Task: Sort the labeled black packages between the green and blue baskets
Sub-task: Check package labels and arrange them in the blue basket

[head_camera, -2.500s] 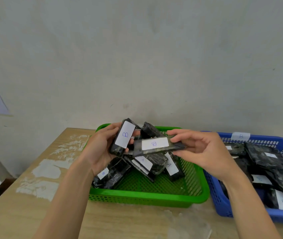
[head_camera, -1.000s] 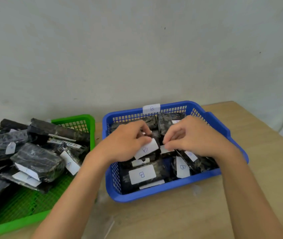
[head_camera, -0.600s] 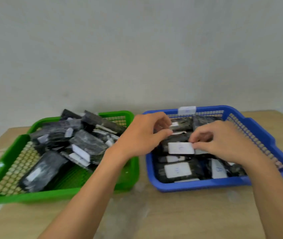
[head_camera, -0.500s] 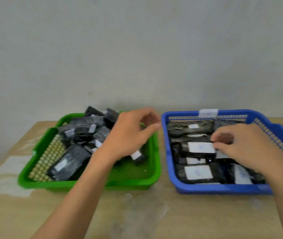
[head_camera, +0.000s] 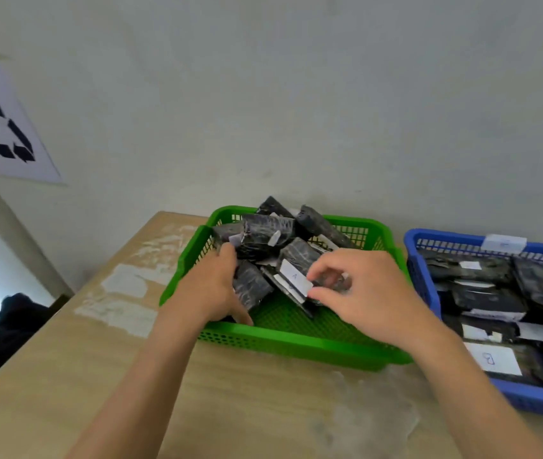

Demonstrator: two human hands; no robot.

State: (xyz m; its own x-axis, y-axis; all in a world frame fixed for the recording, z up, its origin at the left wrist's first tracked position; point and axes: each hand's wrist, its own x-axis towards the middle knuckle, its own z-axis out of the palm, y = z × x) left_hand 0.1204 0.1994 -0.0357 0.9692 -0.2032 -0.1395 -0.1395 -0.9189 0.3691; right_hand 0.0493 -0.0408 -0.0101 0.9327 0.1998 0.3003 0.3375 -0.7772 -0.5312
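Observation:
The green basket [head_camera: 296, 346] stands mid-table, holding a pile of black packages [head_camera: 266, 233] with white labels. My left hand [head_camera: 212, 289] reaches into its left side, fingers and thumb curled round a black package [head_camera: 252, 288]. My right hand [head_camera: 362, 293] is over the basket's right half, thumb and forefinger pinching the end of a black package labelled A [head_camera: 293, 276]. The blue basket [head_camera: 417, 260] stands to the right, packed with several black packages [head_camera: 482, 296] lying flat, one with a label marked B [head_camera: 492, 357].
The wooden table [head_camera: 64, 376] has pale worn patches left of the green basket. A white tag [head_camera: 505, 243] sits on the blue basket's far rim. A recycling poster [head_camera: 1, 127] hangs on the wall at left. A dark shape [head_camera: 11, 326] sits beyond the table's left edge.
Both hands have left the blue basket, where they set down packages labelled B, and moved left into the green basket. They now grasp packages there. The view swung left.

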